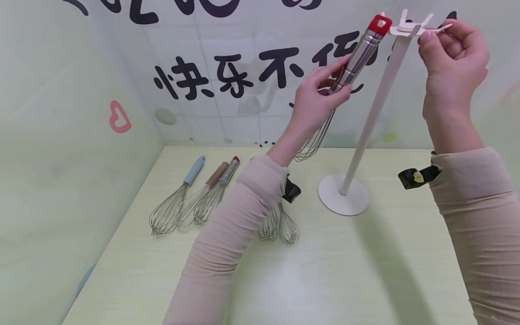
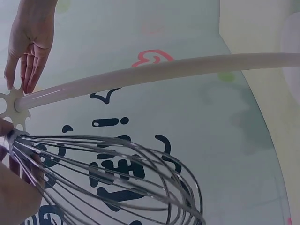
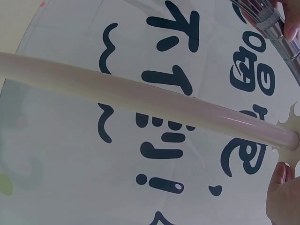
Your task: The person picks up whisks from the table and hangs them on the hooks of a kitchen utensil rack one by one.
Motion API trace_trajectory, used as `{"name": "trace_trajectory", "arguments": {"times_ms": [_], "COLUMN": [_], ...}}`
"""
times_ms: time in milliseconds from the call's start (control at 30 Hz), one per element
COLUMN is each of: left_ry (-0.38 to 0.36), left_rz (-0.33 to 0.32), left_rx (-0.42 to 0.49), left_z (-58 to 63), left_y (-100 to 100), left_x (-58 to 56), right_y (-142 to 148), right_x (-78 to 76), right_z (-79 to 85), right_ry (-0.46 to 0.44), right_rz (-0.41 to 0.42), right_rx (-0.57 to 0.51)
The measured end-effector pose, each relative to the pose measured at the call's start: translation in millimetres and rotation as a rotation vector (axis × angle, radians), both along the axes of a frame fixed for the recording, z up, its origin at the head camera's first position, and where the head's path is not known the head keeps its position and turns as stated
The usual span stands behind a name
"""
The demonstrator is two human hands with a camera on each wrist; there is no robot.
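My left hand (image 1: 314,99) grips a whisk by its shiny metal handle (image 1: 359,58), which has a red loop cap. The whisk is tilted, cap up and toward the stand, and its wire loops (image 2: 126,161) hang below the hand. A white stand (image 1: 374,117) rises at right, topped by a ring of upturned hooks (image 1: 405,30). My right hand (image 1: 457,67) pinches one hook at the right side of that ring between thumb and fingers. In the right wrist view, the whisk handle (image 3: 286,49) is apart from the hooks.
On the table's left lie a blue-handled whisk (image 1: 195,169), a brown-handled whisk (image 1: 218,174) and a metal one with a red tip (image 1: 230,171). More whisk loops (image 1: 289,228) show beyond the left sleeve. The stand's round base (image 1: 331,198) rests near the lettered back wall (image 1: 239,128).
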State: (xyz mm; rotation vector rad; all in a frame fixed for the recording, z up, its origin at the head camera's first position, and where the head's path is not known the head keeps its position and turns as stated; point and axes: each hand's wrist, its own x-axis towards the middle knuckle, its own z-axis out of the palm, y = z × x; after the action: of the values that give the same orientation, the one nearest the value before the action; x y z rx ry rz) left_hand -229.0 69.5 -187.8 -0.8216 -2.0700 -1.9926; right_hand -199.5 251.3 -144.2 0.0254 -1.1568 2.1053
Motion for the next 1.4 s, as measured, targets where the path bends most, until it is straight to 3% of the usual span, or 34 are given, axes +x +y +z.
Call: {"name": "trace_trajectory", "arguments": {"times_ms": [233,500,867,1067,1233,1400], "left_ry": [0.065,0.204,0.014,0.016,0.031,0.035], "left_rz": [0.003,0.048,-0.047,-0.048,-0.068,-0.078], "left_rx": [-0.036,-0.179,-0.163,-0.134,-0.124,-0.128], "left_z": [3.2,3.7,-5.7,-14.5,-21.5,-24.9], "left_y": [-4.7,-4.1,5.9,13.6,19.8,25.4], "left_x": [1.3,2.2,-0.4,-4.3,-3.7,-1.5], "right_y": [2.1,1.9,2.6,4.7,9.7,11.5], "right_x": [-0.7,-0.2,-0.3,0.1,-0.2,-1.2], "right_z": [0.9,-0.4,-1.7,-2.7,0.0,1.3], "right_ry": [-0.007,-0.010,-0.010,-0.003,-0.006,-0.003], "right_rz": [0.008,-0.002,-0.008,0.041,0.125,0.151], "right_rx": [-0.002,0.029,0.050,0.036,-0.053,-0.101]}}
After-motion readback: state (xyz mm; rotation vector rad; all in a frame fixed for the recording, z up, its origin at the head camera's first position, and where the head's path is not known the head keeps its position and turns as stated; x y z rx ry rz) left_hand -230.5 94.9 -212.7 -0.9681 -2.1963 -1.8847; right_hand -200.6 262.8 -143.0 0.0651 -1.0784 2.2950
